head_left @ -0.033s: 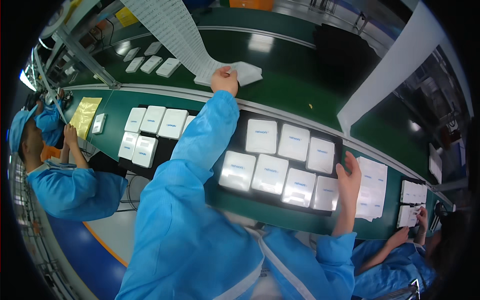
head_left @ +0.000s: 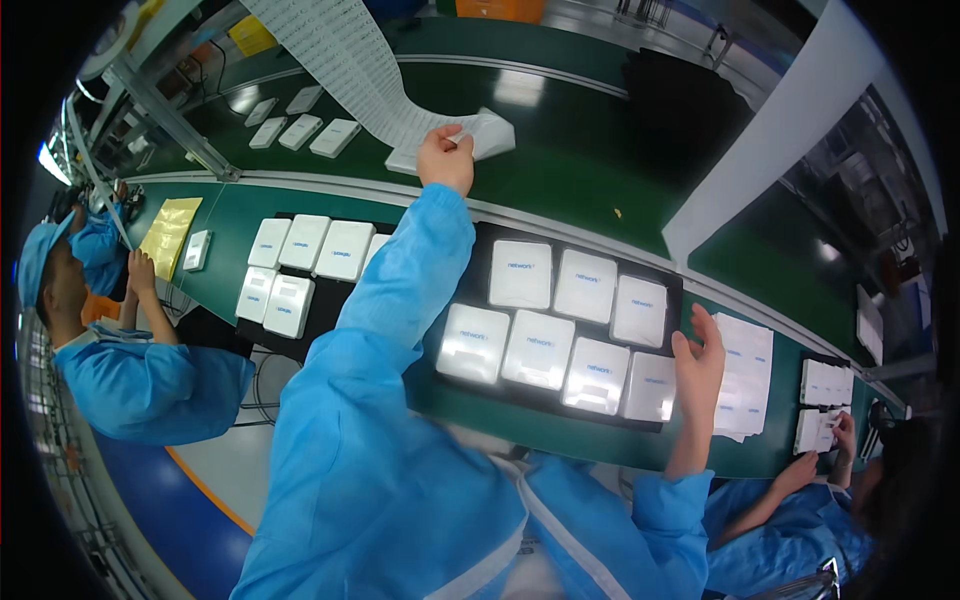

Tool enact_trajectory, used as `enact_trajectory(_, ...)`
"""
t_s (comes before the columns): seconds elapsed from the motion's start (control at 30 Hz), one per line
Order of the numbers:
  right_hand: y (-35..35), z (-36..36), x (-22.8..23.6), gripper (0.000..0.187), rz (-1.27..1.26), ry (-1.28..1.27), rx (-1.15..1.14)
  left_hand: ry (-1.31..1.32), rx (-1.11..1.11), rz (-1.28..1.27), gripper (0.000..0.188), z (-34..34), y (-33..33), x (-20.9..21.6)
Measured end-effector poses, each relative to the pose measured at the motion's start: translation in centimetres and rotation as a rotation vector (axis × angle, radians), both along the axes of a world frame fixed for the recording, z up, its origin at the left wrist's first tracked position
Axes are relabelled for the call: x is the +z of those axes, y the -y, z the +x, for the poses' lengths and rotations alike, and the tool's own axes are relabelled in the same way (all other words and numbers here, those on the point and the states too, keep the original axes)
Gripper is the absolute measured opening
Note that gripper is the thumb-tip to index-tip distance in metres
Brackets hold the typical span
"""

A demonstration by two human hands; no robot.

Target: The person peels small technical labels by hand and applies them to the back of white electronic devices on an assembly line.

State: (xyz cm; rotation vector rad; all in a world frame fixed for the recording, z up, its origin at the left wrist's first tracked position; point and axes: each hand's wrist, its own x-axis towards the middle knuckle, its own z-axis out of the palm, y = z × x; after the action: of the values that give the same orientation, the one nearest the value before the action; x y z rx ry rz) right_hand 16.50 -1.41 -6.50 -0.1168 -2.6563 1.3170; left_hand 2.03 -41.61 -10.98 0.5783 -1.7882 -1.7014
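Observation:
My left hand (head_left: 446, 160) reaches far forward over the green conveyor, its fingers pinched at the lower end of a long printed label strip (head_left: 345, 75). The strip's white folded end (head_left: 490, 135) lies beyond my fingertips on the belt. My right hand (head_left: 700, 365) is open, thumb apart from the fingers, holding nothing. It hovers at the right end of two rows of flat white square devices with blue print, closest to a white device (head_left: 650, 388) in the near row. The devices lie on a black mat (head_left: 470, 275).
More white devices (head_left: 348, 250) lie to the left and on the far belt. White label sheets (head_left: 742, 375) lie at right; another white strip (head_left: 770, 140) hangs behind them. Co-workers sit at left (head_left: 140, 385) and right (head_left: 780, 530). A metal post (head_left: 170, 110) stands at far left.
My left hand has drawn back slightly toward me, and the strip's folded end has shifted a little left with it. The right hand has hardly moved.

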Motion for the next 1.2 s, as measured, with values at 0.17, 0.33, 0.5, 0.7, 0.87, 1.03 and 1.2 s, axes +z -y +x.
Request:
enact_trajectory(0.17, 5.6, 5.3, 7.8, 0.057, -0.064, -0.306, 0.409, -0.274, -0.695, -0.012, 0.041, 17.3, -3.5, 10.9)
enact_trajectory(0.33, 14.6, 7.7, 8.9, 0.074, -0.499, 0.084, 0.790, -0.216, -0.799, -0.238, 0.045, 28.3, -2.9, 10.6)
enact_trajectory(0.5, 18.5, 9.1, 5.4, 0.083, -0.818, 0.241, 0.757, -0.218, -0.676, -0.097, 0.048, 31.0, -3.2, 7.1)
enact_trajectory(0.7, 18.9, 8.5, 4.4, 0.082, -0.753, 0.258, 0.747, -0.139, -0.604, -0.104, 0.040, 30.4, -2.4, 4.3)
enact_trajectory(0.87, 19.4, 7.7, 3.7, 0.078, -0.786, 0.270, 0.638, -0.149, -0.530, -0.253, 0.032, 28.9, -2.2, 4.1)
enact_trajectory(1.03, 19.3, 7.2, 3.5, 0.078, -0.763, 0.286, 0.643, -0.212, -0.492, -0.173, 0.027, 27.3, -1.9, 3.7)
enact_trajectory(1.2, 18.6, 6.5, 2.9, 0.077, -0.685, 0.227, 0.638, -0.116, -0.529, -0.223, 0.022, 26.6, -1.5, 4.8)
